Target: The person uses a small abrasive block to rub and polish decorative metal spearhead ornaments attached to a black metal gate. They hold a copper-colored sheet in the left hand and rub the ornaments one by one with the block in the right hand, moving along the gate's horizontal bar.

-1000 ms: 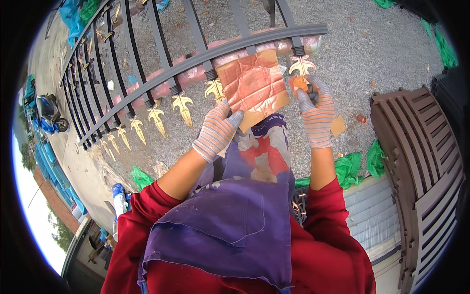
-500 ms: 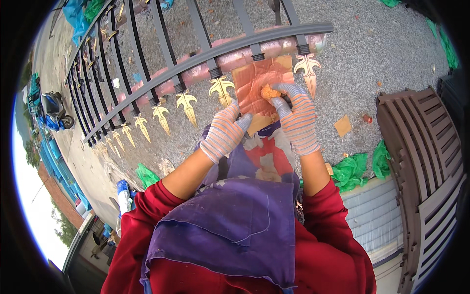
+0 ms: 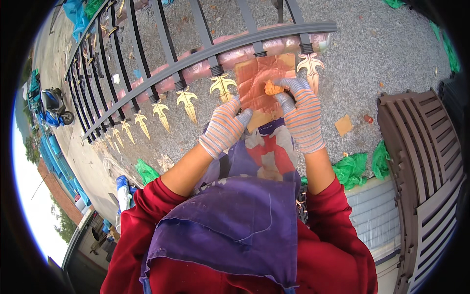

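In a striped knit glove, my left hand [image 3: 224,126] pinches the lower left edge of a square of cardboard [image 3: 252,81], whose face is smeared with coppery red. My right hand [image 3: 299,115], gloved alike, has thumb and fingers closed on a crumpled orange wad [image 3: 272,88], held over the cardboard's right half. Whether the wad is sponge or cloth I cannot make out. Just beyond the cardboard runs a dark metal fence panel [image 3: 205,50] with gold spear-shaped finials pointing toward me. One gold finial [image 3: 223,87] is beside my left fingers; a pinker finial [image 3: 311,68] is beyond my right hand.
Pink plastic-wrapped padding [image 3: 232,58] lies under the fence rail. Brown slatted panels [image 3: 421,147] are stacked at the right, near green plastic sheeting [image 3: 350,170]. A small cardboard scrap [image 3: 343,125] lies on the grey ground. A parked scooter [image 3: 56,108] is far left.
The wad in my right hand has shifted slightly over the cardboard. Both hands keep their grips, and the whole view has moved a little.
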Tool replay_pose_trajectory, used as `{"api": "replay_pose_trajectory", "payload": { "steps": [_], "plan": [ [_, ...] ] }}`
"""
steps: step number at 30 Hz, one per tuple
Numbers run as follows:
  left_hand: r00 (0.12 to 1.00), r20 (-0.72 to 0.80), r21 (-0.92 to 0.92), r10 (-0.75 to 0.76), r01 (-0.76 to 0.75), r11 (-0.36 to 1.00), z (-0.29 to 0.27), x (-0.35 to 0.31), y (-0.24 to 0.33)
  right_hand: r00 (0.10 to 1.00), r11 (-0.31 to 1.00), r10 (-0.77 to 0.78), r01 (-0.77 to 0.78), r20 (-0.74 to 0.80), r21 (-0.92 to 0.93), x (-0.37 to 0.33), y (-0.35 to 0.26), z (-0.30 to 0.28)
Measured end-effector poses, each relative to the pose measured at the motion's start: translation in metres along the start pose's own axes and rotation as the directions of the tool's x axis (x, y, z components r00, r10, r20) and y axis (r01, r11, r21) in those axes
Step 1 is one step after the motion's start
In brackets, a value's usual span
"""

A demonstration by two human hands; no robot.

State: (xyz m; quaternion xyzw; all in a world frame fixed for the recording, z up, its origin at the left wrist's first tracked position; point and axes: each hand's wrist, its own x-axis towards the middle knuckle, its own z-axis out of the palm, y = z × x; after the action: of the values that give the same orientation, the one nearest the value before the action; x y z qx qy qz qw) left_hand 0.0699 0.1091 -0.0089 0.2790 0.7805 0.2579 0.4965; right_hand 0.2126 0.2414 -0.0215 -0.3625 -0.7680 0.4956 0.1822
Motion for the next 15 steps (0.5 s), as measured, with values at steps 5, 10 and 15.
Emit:
{"api": "replay_pose_trajectory", "payload": {
  "steps": [5, 10, 15],
  "plan": [
    [0.996, 0.028, -0.006, 0.082, -0.082, 0.997, 0.001, 0.003, 0.003, 0.994, 0.991, -0.066, 0.054, -0.092, -0.122, 0.001, 0.006, 0.021],
    [0.998, -0.032, 0.068, 0.056, -0.053, 0.996, -0.017, 0.0, -0.021, 0.997, 0.974, 0.046, -0.03, 0.065, -0.223, -0.048, 0.031, 0.002],
    [0.984, 0.003, -0.286, -0.179, 0.172, 0.943, -0.016, 0.002, 0.0, 0.942, 0.938, 0.165, -0.242, -0.292, -0.25, -0.003, 0.099, -0.035]
  ]
}}
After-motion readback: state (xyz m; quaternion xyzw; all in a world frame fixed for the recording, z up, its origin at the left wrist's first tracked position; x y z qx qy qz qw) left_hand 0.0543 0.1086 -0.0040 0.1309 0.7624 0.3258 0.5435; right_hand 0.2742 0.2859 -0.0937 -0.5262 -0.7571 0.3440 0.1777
